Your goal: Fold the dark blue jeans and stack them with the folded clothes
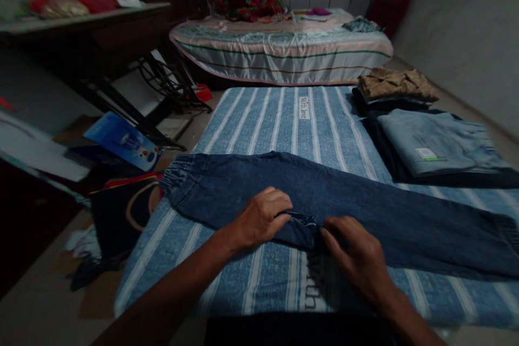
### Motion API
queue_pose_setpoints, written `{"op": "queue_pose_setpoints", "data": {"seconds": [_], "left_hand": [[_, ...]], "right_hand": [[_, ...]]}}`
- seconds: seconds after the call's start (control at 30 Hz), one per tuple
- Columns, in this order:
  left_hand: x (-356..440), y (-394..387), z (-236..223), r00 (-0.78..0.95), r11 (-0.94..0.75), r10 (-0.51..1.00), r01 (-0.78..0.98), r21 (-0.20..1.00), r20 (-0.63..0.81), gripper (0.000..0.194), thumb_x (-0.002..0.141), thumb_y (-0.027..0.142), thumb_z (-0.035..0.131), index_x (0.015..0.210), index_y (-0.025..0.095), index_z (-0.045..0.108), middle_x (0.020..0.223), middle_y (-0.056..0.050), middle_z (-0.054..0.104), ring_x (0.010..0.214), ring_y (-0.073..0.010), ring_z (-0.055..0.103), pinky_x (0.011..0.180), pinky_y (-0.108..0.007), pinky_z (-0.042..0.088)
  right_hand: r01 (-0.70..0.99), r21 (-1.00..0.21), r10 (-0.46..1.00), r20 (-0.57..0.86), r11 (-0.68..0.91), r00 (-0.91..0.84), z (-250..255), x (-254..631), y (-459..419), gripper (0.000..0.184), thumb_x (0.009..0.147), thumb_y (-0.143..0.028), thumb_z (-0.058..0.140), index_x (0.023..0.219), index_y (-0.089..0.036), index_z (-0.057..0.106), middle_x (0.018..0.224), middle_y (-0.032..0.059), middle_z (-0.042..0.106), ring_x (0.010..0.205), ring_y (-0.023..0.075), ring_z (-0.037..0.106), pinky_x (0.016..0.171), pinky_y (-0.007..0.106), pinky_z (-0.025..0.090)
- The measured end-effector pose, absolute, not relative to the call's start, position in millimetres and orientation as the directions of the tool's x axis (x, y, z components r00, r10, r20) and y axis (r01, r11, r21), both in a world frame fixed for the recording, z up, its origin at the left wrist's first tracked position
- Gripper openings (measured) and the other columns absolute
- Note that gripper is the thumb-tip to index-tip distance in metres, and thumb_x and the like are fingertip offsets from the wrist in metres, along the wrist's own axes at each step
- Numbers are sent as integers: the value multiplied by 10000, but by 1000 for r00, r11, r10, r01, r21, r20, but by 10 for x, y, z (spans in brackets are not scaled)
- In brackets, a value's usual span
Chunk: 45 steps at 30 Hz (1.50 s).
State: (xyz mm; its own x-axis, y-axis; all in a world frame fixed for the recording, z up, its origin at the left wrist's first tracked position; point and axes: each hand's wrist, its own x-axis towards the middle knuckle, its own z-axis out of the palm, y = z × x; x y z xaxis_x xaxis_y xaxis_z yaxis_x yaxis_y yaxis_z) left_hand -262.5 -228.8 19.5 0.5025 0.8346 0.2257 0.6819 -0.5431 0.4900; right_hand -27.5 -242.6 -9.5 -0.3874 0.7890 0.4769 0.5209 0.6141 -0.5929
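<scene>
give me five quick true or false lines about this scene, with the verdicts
1. The left hand and the right hand both touch the dark denim trousers. True.
2. The trousers lie on a striped cloth. True.
3. The stripes on the striped cloth are red. False: they are white.
4. A light blue folded garment bears a white label. True.
5. The light blue folded garment lies under the trousers. False: it lies beyond them, toward the picture's right side.

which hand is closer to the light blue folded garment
Right: the right hand is left of and below the light blue folded garment in the picture; the left hand is farther left. Both are at the dark blue pants.
</scene>
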Motion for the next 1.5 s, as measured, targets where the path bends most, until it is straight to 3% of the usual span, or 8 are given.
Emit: {"op": "queue_pose_setpoints", "data": {"seconds": [0.27,0.77,1.07,1.33,1.5], "left_hand": [[-2505,-2254,61,560,-548,817,684,482,135,101,841,179,559,860,153,655,892,-59,613,842,-172,542,793,-310,428],[-2459,-2240,37,519,-452,855,728,516,17,75,787,119,580,763,172,627,952,-40,577,897,-170,515,807,-296,415],[-2446,-2245,91,484,-353,874,688,634,-39,91,790,121,521,720,179,525,878,-21,582,865,-159,516,806,-281,411],[-2452,-2254,66,485,-361,873,703,613,-42,101,836,148,463,764,183,525,878,-21,576,859,-159,510,807,-286,406],[-2409,-2266,106,503,-379,863,710,594,-50,92,814,158,545,879,188,603,936,-24,586,908,-172,522,839,-304,403]], "right_hand": [[651,-595,874,214,471,-437,-249,-420,-2351,140,876,-252,535,932,-209,656,776,32,605,743,171,573,674,268,446],[628,-615,847,131,477,-514,-195,-411,-2287,190,868,-212,476,862,-203,666,771,31,580,724,156,559,665,253,425],[665,-590,844,54,458,-534,-148,-416,-2225,185,836,-186,491,847,-204,674,750,14,587,684,142,564,630,243,395],[616,-711,881,12,340,-473,-121,-436,-2187,210,801,-180,471,796,-199,681,747,18,623,683,141,583,629,242,417],[591,-748,896,10,301,-444,-130,-433,-2199,204,798,-200,465,787,-200,669,763,16,633,680,142,586,614,243,419]]}}
